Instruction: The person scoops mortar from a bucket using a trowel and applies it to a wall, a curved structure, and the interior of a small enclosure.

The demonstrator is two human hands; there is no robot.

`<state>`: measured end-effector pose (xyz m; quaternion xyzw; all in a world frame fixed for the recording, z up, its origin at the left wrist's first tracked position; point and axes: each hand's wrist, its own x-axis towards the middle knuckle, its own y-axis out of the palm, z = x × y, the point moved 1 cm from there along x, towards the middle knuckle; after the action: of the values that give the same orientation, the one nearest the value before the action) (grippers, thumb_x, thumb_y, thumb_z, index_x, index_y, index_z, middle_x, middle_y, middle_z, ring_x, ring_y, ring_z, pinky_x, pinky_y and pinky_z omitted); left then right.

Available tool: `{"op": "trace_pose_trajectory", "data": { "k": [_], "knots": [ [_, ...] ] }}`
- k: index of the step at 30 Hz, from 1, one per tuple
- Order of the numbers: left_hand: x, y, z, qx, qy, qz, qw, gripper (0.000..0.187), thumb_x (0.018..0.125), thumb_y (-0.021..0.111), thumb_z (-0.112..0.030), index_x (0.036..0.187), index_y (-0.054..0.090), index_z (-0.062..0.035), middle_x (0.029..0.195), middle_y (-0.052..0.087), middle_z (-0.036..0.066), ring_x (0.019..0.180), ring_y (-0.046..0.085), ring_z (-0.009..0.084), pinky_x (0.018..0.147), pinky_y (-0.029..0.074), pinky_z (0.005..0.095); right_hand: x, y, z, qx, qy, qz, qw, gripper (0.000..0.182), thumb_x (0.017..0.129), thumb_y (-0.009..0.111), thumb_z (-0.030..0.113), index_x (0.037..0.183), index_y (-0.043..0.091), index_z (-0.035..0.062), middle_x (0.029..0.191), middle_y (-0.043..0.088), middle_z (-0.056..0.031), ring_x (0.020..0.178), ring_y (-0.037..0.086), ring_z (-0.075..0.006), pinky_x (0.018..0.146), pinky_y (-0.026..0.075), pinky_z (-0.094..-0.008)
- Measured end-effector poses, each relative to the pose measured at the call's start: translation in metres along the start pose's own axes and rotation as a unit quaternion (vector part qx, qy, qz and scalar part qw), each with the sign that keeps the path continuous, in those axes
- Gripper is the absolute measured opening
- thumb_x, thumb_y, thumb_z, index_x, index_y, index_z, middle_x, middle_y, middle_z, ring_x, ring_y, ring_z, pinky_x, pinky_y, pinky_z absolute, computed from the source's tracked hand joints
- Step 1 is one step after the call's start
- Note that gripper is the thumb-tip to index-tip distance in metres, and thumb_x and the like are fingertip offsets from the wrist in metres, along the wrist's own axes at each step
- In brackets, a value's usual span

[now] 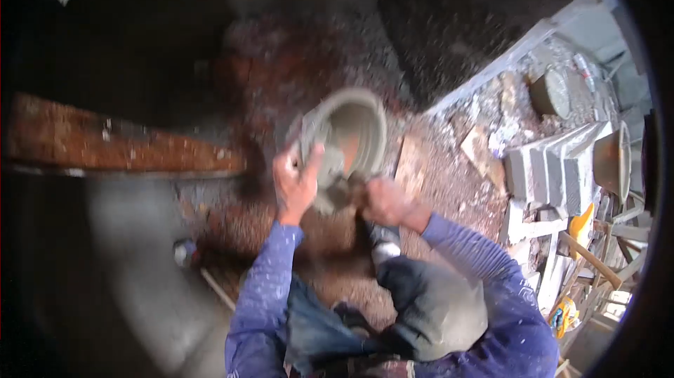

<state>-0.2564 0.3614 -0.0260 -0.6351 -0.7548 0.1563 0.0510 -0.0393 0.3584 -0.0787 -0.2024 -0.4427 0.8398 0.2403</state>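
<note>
Grey mortar-caked pan, tilted, gripped between both hands

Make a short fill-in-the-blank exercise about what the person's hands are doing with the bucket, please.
1. Both hands hold a grey ____ that is tipped on its side.
2. The left hand grips the bucket at its ____.
3. The right hand holds it near its ____.
4. The person's sleeves are ____ in colour.

Missing words: bucket; rim; bottom; blue

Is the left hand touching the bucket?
Touching. The head view shows the left hand gripping the rim of the tilted bucket, thumb laid over its edge.
</note>
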Motion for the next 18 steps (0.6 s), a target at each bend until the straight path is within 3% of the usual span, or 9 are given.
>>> {"op": "trace_pose_trajectory", "data": {
  "k": [1,2,5,6,8,10,12,15,18],
  "knots": [
    [0.001,-0.005,0.016,-0.059,-0.029,-0.036,0.997,0.045,0.088,0.067,-0.035,0.114,0.065,0.0010,0.108,0.068,0.013,0.102,0.060,0.0170,0.084,0.046,0.0317,-0.009,-0.004,0.005,-0.071,-0.058,-0.049,0.995,0.038,0.081,0.061,0.023,0.112,0.052,0.0027,0.073,0.062,-0.0187,0.069,0.063,-0.0362,0.062,0.049,-0.0474],
    [0.003,-0.005,0.032,-0.123,-0.044,-0.079,0.988,0.045,0.087,0.068,-0.036,0.113,0.065,0.0009,0.103,0.069,0.009,0.097,0.061,0.0161,0.082,0.046,0.0318,0.002,-0.013,0.012,0.026,0.097,0.019,0.995,0.038,0.082,0.061,0.025,0.111,0.052,0.0017,0.071,0.061,-0.0187,0.069,0.062,-0.0371,0.060,0.048,-0.0487],
    [0.005,0.000,0.038,-0.270,-0.051,-0.157,0.949,0.046,0.085,0.070,-0.037,0.111,0.066,0.0010,0.103,0.067,0.009,0.095,0.061,0.0180,0.085,0.047,0.0321,0.006,-0.013,-0.003,-0.003,0.039,-0.040,0.998,0.038,0.083,0.061,0.025,0.109,0.052,-0.0011,0.070,0.060,-0.0195,0.064,0.061,-0.0392,0.057,0.048,-0.0489],
    [0.003,-0.001,0.038,-0.272,-0.049,-0.159,0.948,0.046,0.085,0.070,-0.037,0.111,0.066,0.0010,0.103,0.067,0.009,0.095,0.061,0.0180,0.085,0.047,0.0321,0.007,-0.020,0.001,0.012,0.067,-0.043,0.997,0.035,0.088,0.057,0.026,0.111,0.052,0.0005,0.069,0.060,-0.0209,0.064,0.062,-0.0389,0.056,0.048,-0.0498],
    [-0.007,0.000,0.038,-0.232,-0.154,-0.309,0.909,0.040,0.091,0.065,-0.029,0.118,0.061,-0.0002,0.114,0.062,0.010,0.101,0.058,0.0185,0.090,0.044,0.0303,0.011,-0.028,0.000,0.011,0.102,-0.053,0.993,0.033,0.092,0.054,0.027,0.114,0.052,0.0020,0.068,0.060,-0.0224,0.063,0.062,-0.0387,0.055,0.048,-0.0508],
    [-0.012,-0.015,0.053,-0.291,-0.145,-0.229,0.918,0.053,0.085,0.071,-0.035,0.122,0.058,0.0003,0.121,0.059,0.015,0.102,0.059,0.0230,0.090,0.048,0.0365,0.012,-0.027,-0.006,-0.031,0.083,0.017,0.996,0.037,0.091,0.056,0.025,0.115,0.050,-0.0014,0.068,0.061,-0.0221,0.066,0.063,-0.0406,0.058,0.050,-0.0499],
    [-0.025,-0.021,0.055,-0.448,-0.129,-0.170,0.868,0.054,0.086,0.069,-0.029,0.128,0.053,0.0003,0.126,0.055,0.015,0.107,0.058,0.0269,0.090,0.050,0.0419,0.014,-0.057,0.016,0.011,0.073,0.025,0.997,0.037,0.077,0.061,0.015,0.107,0.053,-0.0051,0.070,0.061,-0.0200,0.070,0.062,-0.0400,0.063,0.050,-0.0477],
    [-0.054,-0.036,0.084,-0.387,-0.176,-0.244,0.872,0.044,0.089,0.062,-0.019,0.128,0.052,-0.0022,0.129,0.053,0.016,0.110,0.058,0.0309,0.090,0.051,0.0472,0.033,-0.080,0.050,0.048,0.040,-0.013,0.998,0.037,0.080,0.061,0.019,0.110,0.054,-0.0024,0.074,0.063,-0.0200,0.073,0.063,-0.0399,0.066,0.051,-0.0476],
    [-0.062,-0.037,0.083,-0.450,-0.185,-0.251,0.837,0.049,0.088,0.060,-0.015,0.134,0.044,-0.0089,0.129,0.053,0.013,0.108,0.058,0.0314,0.090,0.051,0.0490,0.056,-0.100,0.064,0.241,-0.101,-0.039,0.965,0.039,0.085,0.065,0.028,0.109,0.056,-0.0015,0.079,0.064,-0.0206,0.069,0.064,-0.0391,0.064,0.052,-0.0432]
  ]
}}
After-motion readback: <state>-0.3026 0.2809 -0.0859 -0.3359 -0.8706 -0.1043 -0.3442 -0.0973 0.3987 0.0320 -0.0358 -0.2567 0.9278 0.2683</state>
